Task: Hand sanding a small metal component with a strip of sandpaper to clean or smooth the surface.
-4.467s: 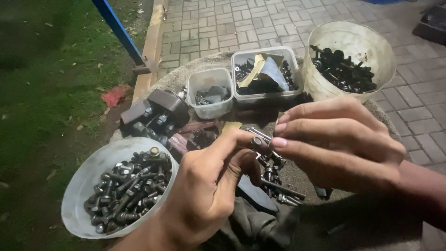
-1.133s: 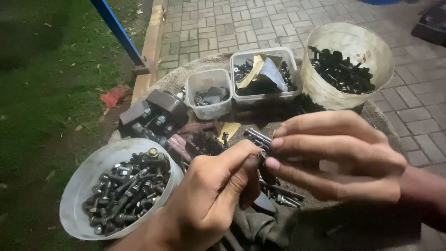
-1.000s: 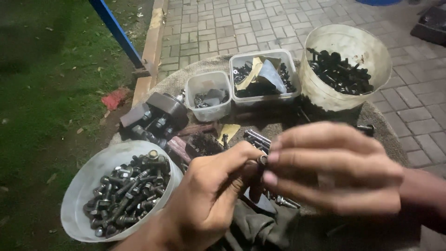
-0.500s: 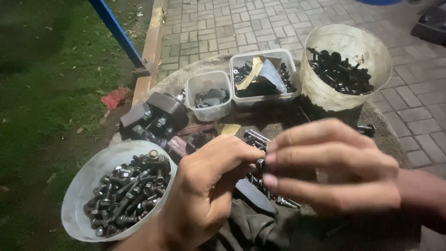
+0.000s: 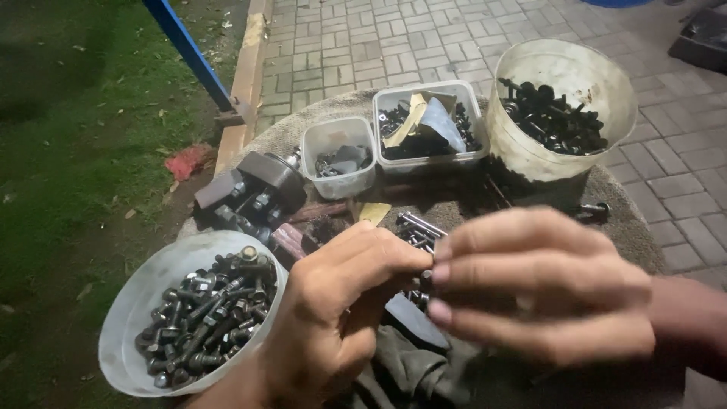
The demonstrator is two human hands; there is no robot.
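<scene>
far left: dark grass (image 5: 68, 151) with scattered leaves, a red scrap (image 5: 184, 160) lying near its edge. a blue metal bar (image 5: 189, 53) slants down to a wooden kerb board (image 5: 244, 83), which borders grey brick paving (image 5: 363, 38) running to the right edge. work surface is a round top covered in coarse sacking (image 5: 636, 235), cluttered. at its near left, a translucent round tub (image 5: 129, 318) filled with dark bolts and nuts. behind it, a black block fitted with bolts (image 5: 254, 189). left hand (image 5: 333, 318) is curled, thumb and forefinger tips pressed together on a small dark bolt (image 5: 426, 279) at the centre of the view; the part is mostly hidden, so its exact type is uncertain. behind the hands, a small square clear tub (image 5: 341, 155) with a few metal parts, then a larger rectangular tub (image 5: 428, 125) holding dark fasteners and folded paper scraps. loose bolts (image 5: 416, 226) lie on the sacking just behind the fingertips. right hand (image 5: 545, 284) meets the left, fingers extended and held close together, tips touching the same bolt. far right rear: a large pale bucket (image 5: 560, 106) part full of black bolts. lighting is dim and artificial
</scene>
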